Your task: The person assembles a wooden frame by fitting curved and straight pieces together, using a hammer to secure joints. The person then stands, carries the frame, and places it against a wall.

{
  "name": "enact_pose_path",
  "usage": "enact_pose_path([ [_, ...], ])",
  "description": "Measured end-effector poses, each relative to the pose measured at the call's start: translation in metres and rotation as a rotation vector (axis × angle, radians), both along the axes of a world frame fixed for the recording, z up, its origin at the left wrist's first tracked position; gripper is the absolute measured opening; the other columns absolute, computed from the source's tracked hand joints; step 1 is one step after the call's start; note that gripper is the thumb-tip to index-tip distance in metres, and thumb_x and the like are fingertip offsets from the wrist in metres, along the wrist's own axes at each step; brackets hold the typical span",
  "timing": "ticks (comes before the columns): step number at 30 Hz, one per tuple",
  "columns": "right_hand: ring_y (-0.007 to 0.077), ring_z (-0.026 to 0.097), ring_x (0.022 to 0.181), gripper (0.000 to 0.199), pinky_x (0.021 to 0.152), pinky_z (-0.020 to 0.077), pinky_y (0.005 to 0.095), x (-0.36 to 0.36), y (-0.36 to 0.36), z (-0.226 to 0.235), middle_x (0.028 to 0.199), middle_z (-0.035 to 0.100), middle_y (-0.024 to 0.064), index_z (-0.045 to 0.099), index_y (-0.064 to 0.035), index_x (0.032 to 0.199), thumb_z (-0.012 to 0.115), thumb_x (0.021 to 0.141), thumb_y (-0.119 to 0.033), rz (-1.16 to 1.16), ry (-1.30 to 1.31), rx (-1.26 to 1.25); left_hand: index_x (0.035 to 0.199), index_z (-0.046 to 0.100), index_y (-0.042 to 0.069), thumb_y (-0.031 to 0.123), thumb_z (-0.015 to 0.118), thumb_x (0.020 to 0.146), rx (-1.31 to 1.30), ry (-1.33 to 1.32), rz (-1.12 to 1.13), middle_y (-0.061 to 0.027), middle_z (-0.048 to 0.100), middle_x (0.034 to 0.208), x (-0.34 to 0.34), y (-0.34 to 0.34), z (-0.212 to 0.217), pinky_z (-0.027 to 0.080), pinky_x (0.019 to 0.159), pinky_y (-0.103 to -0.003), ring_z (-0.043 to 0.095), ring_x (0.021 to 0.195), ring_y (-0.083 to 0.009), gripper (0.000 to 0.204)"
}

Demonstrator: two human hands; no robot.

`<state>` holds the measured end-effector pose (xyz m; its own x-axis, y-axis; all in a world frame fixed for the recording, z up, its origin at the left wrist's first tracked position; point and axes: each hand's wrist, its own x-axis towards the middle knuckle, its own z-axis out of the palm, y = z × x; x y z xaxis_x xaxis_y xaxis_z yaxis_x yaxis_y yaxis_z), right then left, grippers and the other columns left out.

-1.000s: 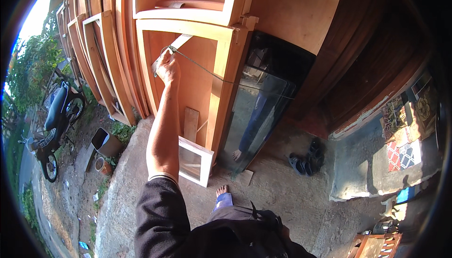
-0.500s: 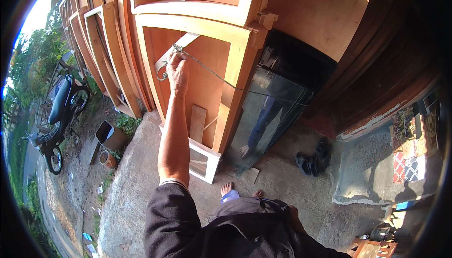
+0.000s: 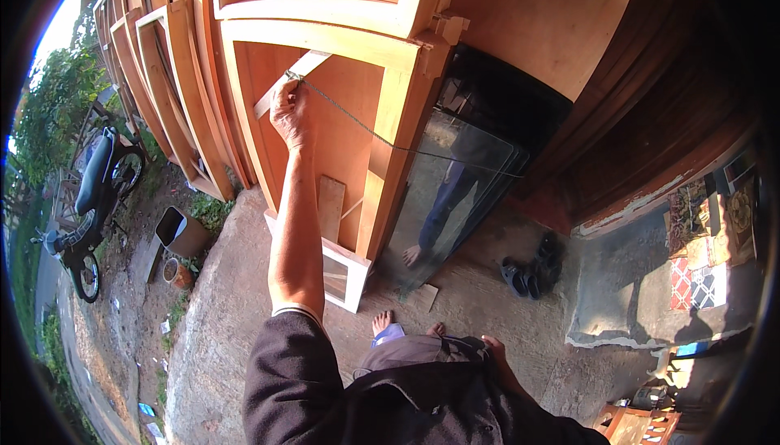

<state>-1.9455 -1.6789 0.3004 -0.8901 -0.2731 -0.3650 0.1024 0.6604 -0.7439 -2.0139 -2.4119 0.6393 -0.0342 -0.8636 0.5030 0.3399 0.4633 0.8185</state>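
My left hand (image 3: pixel 291 117) is raised in front of a wooden cabinet frame (image 3: pixel 396 112), its fingers closed on a thin dark cord (image 3: pixel 341 111). A knotted bit of the cord shows above the fingertips. From there it runs taut to the right, across the frame's side and a dark glass panel (image 3: pixel 455 177) leaning there. Behind the hand, a pale wooden strip (image 3: pixel 311 64) crosses the frame's opening diagonally. My right hand (image 3: pixel 495 349) hangs low by my waist, only partly in view, its fingers mostly hidden.
Several wooden frames (image 3: pixel 166 87) lean together on the left. Beyond them stand a motorcycle (image 3: pixel 96 177) and a square bin (image 3: pixel 180 234). A small white frame (image 3: pixel 348 282) rests on the concrete by my feet. Dark sandals (image 3: pixel 520 276) lie to the right, before a raised step (image 3: pixel 609 299).
The view has shifted slightly, moving the scene a little left. A cord loop that hung beside my left hand no longer shows. More of my right hand is visible at my waist.
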Motion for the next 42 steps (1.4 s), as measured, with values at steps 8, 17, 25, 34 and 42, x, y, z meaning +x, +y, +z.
enact_pose_path([
  [8, 0.0378, 0.071, 0.1, 0.047, 0.089, 0.0536, 0.045, 0.027, 0.019, -0.009, 0.104, 0.072, 0.021, 0.073, -0.0058, 0.101, 0.048, 0.094, -0.045, 0.183, -0.017, 0.172, 0.114, 0.066, 0.005, -0.008, 0.061, 0.084, -0.165, -0.376, -0.28, -0.0036, 0.055, 0.096, 0.042, 0.065, -0.052, 0.048, 0.07, -0.027, 0.053, 0.077, -0.0116, 0.033],
  [17, 0.0341, 0.071, 0.106, 0.043, 0.092, 0.0542, 0.043, -0.001, 0.013, -0.061, 0.109, 0.074, 0.0182, 0.074, -0.006, 0.111, 0.057, 0.093, -0.041, 0.373, 0.081, 0.205, 0.099, 0.07, 0.004, 0.008, 0.07, 0.094, -0.197, -0.231, -0.363, -0.0069, 0.056, 0.113, 0.067, 0.047, 0.002, 0.051, 0.083, -0.031, 0.06, 0.097, -0.015, 0.006],
  [25, 0.0317, 0.071, 0.105, 0.04, 0.092, 0.0547, 0.0413, -0.008, 0.006, -0.081, 0.111, 0.074, 0.018, 0.074, -0.0062, 0.114, 0.061, 0.092, -0.038, 0.068, -0.109, 0.028, 0.099, 0.074, 0.004, 0.008, 0.068, 0.097, -0.382, -0.292, -0.115, -0.0051, 0.051, 0.125, 0.066, 0.057, 0.043, 0.057, 0.081, -0.029, 0.061, 0.094, -0.0135, 0.007],
  [34, 0.0315, 0.072, 0.103, 0.04, 0.088, 0.0547, 0.0413, -0.013, -0.011, -0.035, 0.106, 0.075, 0.0166, 0.075, -0.0073, 0.11, 0.059, 0.093, -0.039, 0.367, -0.009, 0.313, 0.126, 0.061, 0.012, 0.01, 0.058, 0.097, -0.465, -0.888, -0.302, -0.013, 0.067, 0.092, 0.074, 0.069, -0.003, 0.054, 0.075, -0.039, 0.069, 0.084, -0.029, 0.03],
  [42, 0.0289, 0.072, 0.103, 0.043, 0.089, 0.0556, 0.0398, -0.026, -0.031, -0.04, 0.109, 0.075, 0.0178, 0.072, -0.0013, 0.115, 0.063, 0.095, -0.038, 0.129, -0.108, 0.081, 0.149, 0.048, 0.02, -0.001, 0.06, 0.088, -0.755, -1.116, -0.251, -0.0122, 0.028, 0.165, 0.106, 0.085, -0.079, 0.053, 0.1, -0.043, 0.05, 0.137, -0.031, 0.066],
])
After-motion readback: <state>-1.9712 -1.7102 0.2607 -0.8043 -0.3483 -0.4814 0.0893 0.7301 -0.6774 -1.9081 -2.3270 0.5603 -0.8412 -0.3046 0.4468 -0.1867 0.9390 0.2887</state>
